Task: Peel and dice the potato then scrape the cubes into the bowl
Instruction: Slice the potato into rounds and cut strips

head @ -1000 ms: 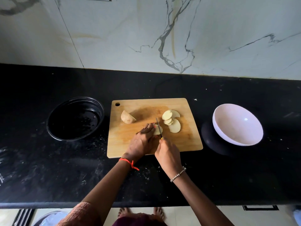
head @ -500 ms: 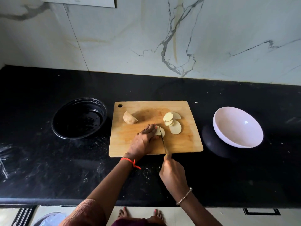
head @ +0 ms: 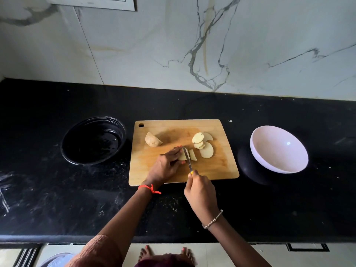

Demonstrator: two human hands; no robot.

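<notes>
Head: hands (head: pixel 165 166) (head: pixel 200 189) tight around potato (head: pixel 182 156), knife (head: pixel 189 164).

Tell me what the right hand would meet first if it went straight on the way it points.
Probably the potato piece the left hand holds, just past the knife; depth is unclear.

Black counter (head: pixel 57 189), veined marble wall (head: pixel 269 45), seemingly dim.

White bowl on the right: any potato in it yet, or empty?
Empty. The white bowl shows only bare pale interior; the slices lie on the cutting board.
</notes>
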